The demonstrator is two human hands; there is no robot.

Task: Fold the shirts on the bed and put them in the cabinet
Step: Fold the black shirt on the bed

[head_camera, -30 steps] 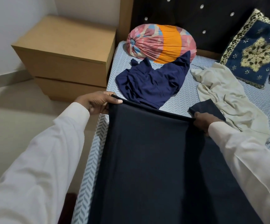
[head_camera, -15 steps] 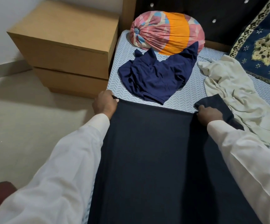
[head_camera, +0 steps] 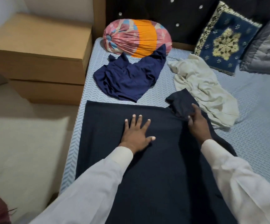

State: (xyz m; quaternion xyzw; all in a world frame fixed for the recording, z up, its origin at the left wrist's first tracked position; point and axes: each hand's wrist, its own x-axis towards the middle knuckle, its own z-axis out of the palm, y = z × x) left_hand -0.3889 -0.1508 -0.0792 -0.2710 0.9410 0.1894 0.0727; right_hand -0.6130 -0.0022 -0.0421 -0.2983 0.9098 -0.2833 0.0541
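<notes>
A dark navy shirt [head_camera: 108, 159] lies spread flat along the near left part of the bed [head_camera: 252, 126]. My left hand [head_camera: 135, 133] presses flat on its middle with fingers spread. My right hand [head_camera: 195, 122] rests with straight fingers on the shirt's sleeve [head_camera: 179, 102] at the far right corner. Beyond lie a crumpled blue shirt [head_camera: 127, 78] and a crumpled cream shirt [head_camera: 202, 88].
A pink and orange bolster [head_camera: 135, 38] and a blue embroidered cushion [head_camera: 223, 44] lean by the dark headboard, with a grey cushion [head_camera: 266, 50] at right. A brown bedside cabinet [head_camera: 38, 55] stands left of the bed on a pale floor.
Both hands let go of the shirt's far edge. The left hand moved right onto the middle of the cloth and flattened; the right hand opened over the sleeve.
</notes>
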